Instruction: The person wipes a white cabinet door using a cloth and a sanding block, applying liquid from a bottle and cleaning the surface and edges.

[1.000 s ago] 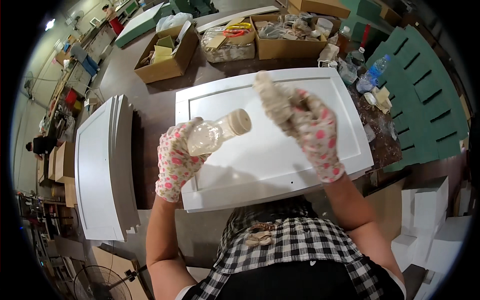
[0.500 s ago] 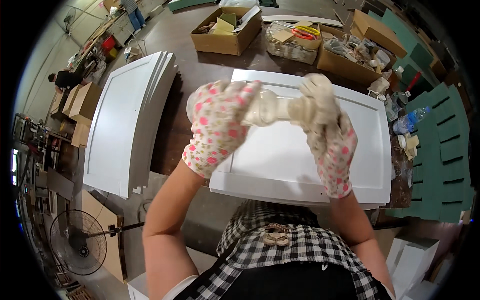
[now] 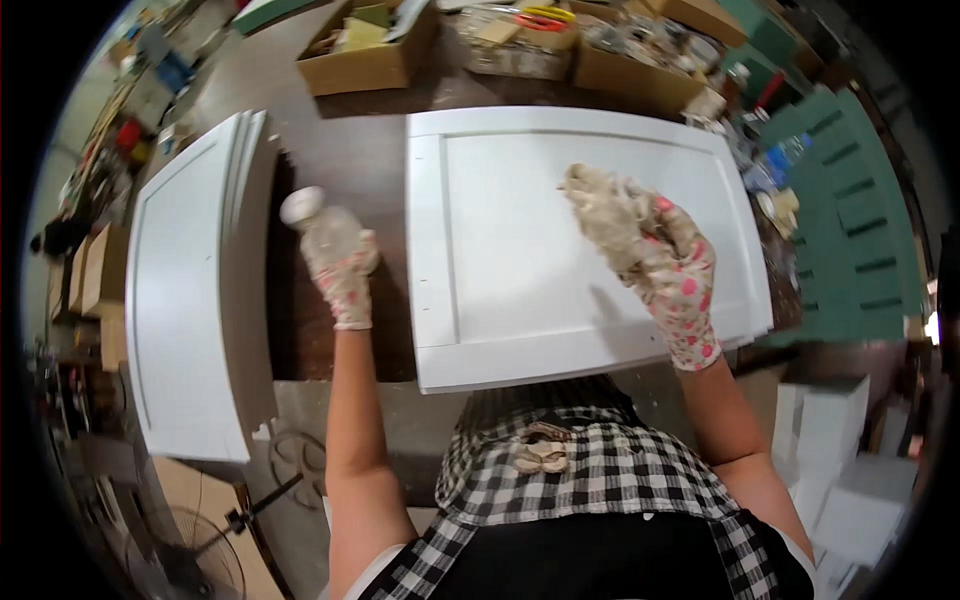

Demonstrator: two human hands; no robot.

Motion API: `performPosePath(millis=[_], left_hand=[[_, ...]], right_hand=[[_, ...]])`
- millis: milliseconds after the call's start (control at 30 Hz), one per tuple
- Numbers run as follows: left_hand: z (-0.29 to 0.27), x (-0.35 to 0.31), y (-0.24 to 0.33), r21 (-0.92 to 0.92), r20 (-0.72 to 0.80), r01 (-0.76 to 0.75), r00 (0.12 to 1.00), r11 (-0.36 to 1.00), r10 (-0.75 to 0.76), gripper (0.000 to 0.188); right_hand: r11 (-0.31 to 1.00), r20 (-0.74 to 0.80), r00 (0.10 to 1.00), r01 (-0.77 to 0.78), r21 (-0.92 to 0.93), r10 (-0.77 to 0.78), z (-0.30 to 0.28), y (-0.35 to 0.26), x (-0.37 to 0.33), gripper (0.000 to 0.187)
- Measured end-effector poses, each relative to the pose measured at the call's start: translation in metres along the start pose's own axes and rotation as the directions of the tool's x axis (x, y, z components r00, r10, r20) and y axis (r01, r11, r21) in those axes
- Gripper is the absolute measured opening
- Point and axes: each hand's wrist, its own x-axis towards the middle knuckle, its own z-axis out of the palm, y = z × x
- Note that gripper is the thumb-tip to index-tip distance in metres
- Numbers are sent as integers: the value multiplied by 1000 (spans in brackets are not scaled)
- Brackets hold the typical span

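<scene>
My left hand (image 3: 343,288), in a white glove with pink flowers, is closed around a clear plastic bottle (image 3: 332,236) with a whitish end. It holds the bottle over the dark table strip between two stacks of white panels. A matching glove covers my right hand (image 3: 684,285), which grips a crumpled beige rag (image 3: 606,218). Hand and rag are above the right part of a white framed panel (image 3: 520,270), the top one of its stack. Whether the rag touches the surface I cannot tell.
More white panels (image 3: 180,290) lean in a stack at the left. Along the table's far side are a cardboard box (image 3: 365,72) of scraps, a clear container (image 3: 515,55) and another box (image 3: 635,80). Bottles (image 3: 775,165) and green slotted boards (image 3: 850,220) line the right. A fan (image 3: 190,560) stands lower left.
My hands have parted. The left has carried the bottle away from the rag, to the left beyond the panel's edge; the right stays over the panel with the rag. The view has shifted too.
</scene>
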Motion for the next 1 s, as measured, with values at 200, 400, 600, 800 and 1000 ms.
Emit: performPosePath(millis=[200,400,600,800,1000], left_hand=[[76,-92,74,312,-6,222,973,924,-232,43],[125,-142,132,47,511,-245,839,968,188,31],[219,-206,160,266,964,-771,206,579,-169,70],[208,-212,147,289,953,-801,187,524,-240,67],[190,-202,150,279,959,-807,205,520,-196,68]], right_hand=[[785,-513,790,-66,-616,-336,-191,-51,-50,28],[256,-302,794,-190,-948,-528,-229,-38,-99,17],[-203,19,913,-71,-977,-408,-193,1,-100,12],[-287,-290,903,-382,-878,-316,-237,-28,-83,19],[-408,-246,902,-387,-827,-356,-253,-32,-74,15]])
